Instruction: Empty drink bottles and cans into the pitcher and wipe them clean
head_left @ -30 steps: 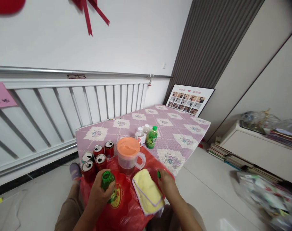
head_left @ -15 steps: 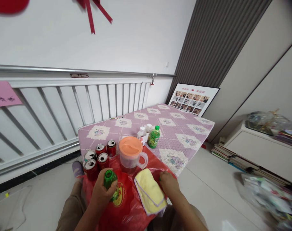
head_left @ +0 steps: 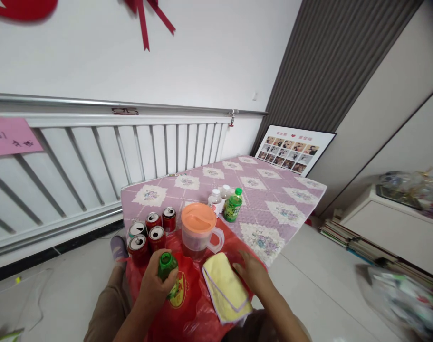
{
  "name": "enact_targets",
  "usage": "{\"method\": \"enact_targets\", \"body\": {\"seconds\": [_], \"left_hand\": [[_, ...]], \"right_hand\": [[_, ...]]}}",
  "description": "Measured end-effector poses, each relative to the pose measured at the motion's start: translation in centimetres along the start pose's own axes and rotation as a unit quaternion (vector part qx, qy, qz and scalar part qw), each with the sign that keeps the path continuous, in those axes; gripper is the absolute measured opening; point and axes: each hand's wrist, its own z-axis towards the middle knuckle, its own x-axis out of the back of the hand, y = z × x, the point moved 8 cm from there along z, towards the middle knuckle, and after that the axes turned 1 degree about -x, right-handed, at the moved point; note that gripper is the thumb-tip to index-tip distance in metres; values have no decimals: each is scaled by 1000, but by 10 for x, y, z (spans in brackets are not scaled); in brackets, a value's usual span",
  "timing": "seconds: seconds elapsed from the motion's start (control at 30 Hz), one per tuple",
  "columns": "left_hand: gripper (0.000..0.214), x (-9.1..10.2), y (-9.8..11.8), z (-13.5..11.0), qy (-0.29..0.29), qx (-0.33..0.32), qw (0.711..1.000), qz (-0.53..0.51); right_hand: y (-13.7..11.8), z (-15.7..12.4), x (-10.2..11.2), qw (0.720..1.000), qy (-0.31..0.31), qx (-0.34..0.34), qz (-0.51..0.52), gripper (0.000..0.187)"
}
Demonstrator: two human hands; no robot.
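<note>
My left hand (head_left: 155, 280) is wrapped around a green plastic bottle (head_left: 167, 263), upright with an uncapped mouth, over the red plastic sheet (head_left: 198, 313). My right hand (head_left: 252, 271) has its fingers apart, low over the sheet's right side, beside a folded yellow cloth (head_left: 226, 287) with a purple edge. Behind both hands stands a clear pitcher (head_left: 197, 242) with an orange lid (head_left: 198, 217). Several opened drink cans (head_left: 156, 237) cluster to the left of it. Whatever lies beneath my right fingers is hidden.
Beyond the pitcher stand a green-capped bottle (head_left: 233, 206) and two white-capped bottles (head_left: 215, 202) on the purple quilted table cover (head_left: 252, 194). A radiator (head_left: 105, 156) runs along the wall. At right, a white cabinet (head_left: 398, 213) and a plastic bag (head_left: 405, 294) stand off the table.
My right hand's fingers have spread from a pinch with a bit of green showing, which is out of sight now. The left hand still grips the bottle. The view has shifted slightly left.
</note>
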Motion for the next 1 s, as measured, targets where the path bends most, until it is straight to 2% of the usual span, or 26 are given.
{"method": "enact_targets", "body": {"seconds": [0.2,0.3,0.4,0.73,0.87,1.0], "left_hand": [[39,-1,4,0,-3,-25,1000,16],[39,0,7,0,-6,-33,999,19],[38,1,10,0,2,-36,999,20],[39,-1,11,0,0,-32,999,18],[39,-2,12,1,-5,-31,999,19],[41,-3,10,2,-6,-36,999,22]], "right_hand": [[-49,5,26,981,46,53,181,45],[-76,7,30,961,24,88,261,43],[-94,8,28,941,0,98,324,41],[-96,24,2,895,-6,63,441,51],[-97,34,-7,874,13,53,483,56],[-102,39,-9,858,34,23,512,51]]}}
